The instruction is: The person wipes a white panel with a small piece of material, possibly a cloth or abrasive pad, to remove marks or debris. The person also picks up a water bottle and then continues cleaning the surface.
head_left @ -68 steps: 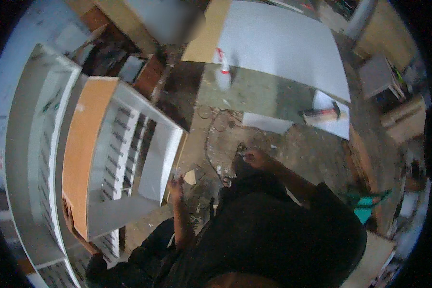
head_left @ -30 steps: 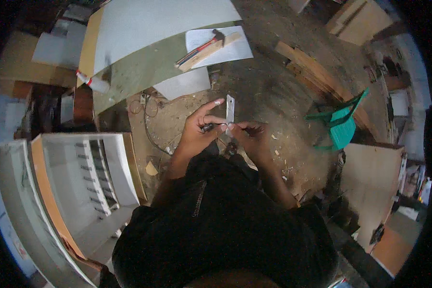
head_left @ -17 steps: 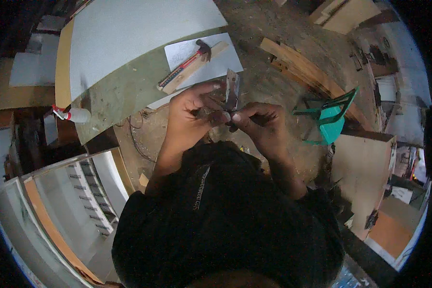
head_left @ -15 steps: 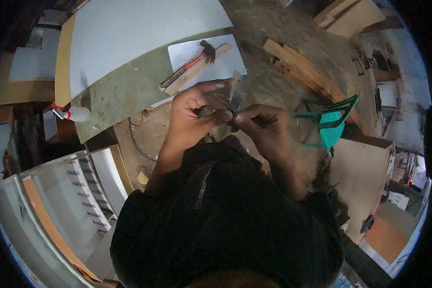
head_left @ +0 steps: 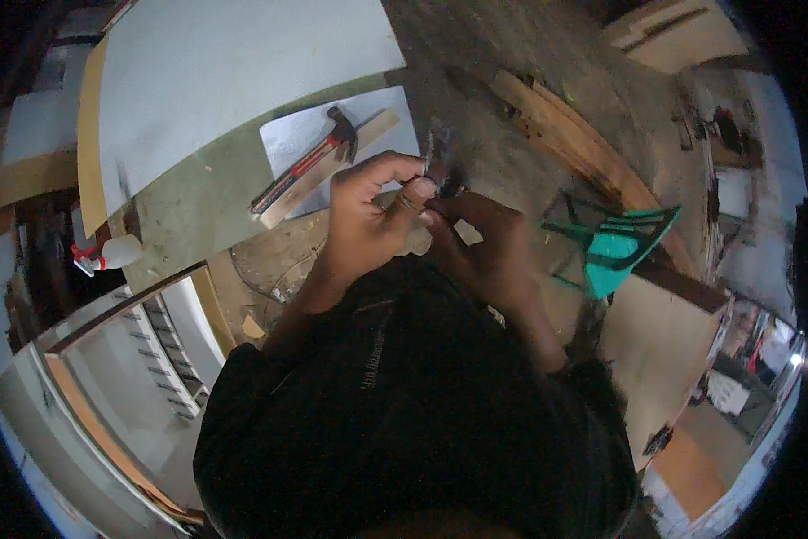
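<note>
In front of my chest both hands are brought close together. My left hand (head_left: pixel 374 205) has its thumb and forefinger pinched on a thin, flat, dark grey piece (head_left: pixel 435 154), which points away from me, nearly edge-on and blurred. My right hand (head_left: pixel 483 235) is closed just beside it, its fingertips close to the left thumb. Whatever lies between the right fingers is hidden. Beyond the left hand, a claw hammer (head_left: pixel 312 162) with a red and dark handle rests along a wooden strip (head_left: pixel 332 173), over a white sheet (head_left: pixel 282 135) on the greenish bench (head_left: pixel 184 202).
A large white panel (head_left: pixel 233 67) covers the bench's far part. At its left stands a spray bottle (head_left: pixel 114 254). On the right are a green plastic chair (head_left: pixel 612 256), long wooden boards (head_left: pixel 583 144) and a pale cabinet panel (head_left: pixel 651 359). Lower left is an open white cabinet (head_left: pixel 130 382).
The flat piece has turned from showing its broad face to nearly edge-on. My hands have shifted slightly, and the bench and hammer appear farther left and lower as the view moved.
</note>
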`<state>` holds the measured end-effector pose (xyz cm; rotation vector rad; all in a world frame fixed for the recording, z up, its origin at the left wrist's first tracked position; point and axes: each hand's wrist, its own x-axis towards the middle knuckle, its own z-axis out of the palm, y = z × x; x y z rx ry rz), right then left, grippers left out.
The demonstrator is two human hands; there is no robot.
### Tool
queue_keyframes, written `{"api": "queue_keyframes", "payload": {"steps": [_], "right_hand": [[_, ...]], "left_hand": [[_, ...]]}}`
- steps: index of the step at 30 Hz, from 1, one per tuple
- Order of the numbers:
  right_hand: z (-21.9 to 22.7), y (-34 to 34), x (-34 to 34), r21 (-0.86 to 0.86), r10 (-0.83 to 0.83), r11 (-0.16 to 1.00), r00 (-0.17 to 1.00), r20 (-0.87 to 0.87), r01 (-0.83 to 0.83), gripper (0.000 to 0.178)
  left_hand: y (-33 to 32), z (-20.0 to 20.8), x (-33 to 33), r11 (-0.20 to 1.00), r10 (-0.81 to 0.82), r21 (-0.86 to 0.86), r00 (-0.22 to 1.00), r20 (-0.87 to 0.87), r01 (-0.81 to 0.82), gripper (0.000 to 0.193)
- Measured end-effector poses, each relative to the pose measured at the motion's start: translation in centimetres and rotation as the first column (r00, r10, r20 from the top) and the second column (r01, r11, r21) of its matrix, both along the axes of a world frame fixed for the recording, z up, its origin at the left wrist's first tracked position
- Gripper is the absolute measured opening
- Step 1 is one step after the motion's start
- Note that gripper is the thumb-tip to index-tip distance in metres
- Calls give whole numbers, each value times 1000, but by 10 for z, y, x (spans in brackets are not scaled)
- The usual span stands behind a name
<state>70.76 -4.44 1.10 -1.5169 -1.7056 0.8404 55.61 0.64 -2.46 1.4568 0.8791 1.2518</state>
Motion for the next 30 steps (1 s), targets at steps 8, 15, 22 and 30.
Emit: {"api": "queue_keyframes", "payload": {"steps": [8, 15, 22, 30], "right_hand": [[-26, 67, 132, 160, 213, 967, 973, -91, -197, 12], [-24, 120, 187, -77, 6, 995, 771, -636, -71, 12], [-8, 235, 229, -114, 247, 943, 889, -386, -312, 24], [11, 314, 215, -131, 545, 811, 817, -188, -571, 20]], "left_hand": [[49, -8, 143, 958, 287, 14, 957, -47, -287, 34], [87, -4, 194, 901, 397, -141, 911, -116, -410, 27], [134, -16, 209, 912, 305, -249, 945, -117, -325, 13], [173, 4, 201, 886, 431, -136, 895, -115, -444, 27]]}}
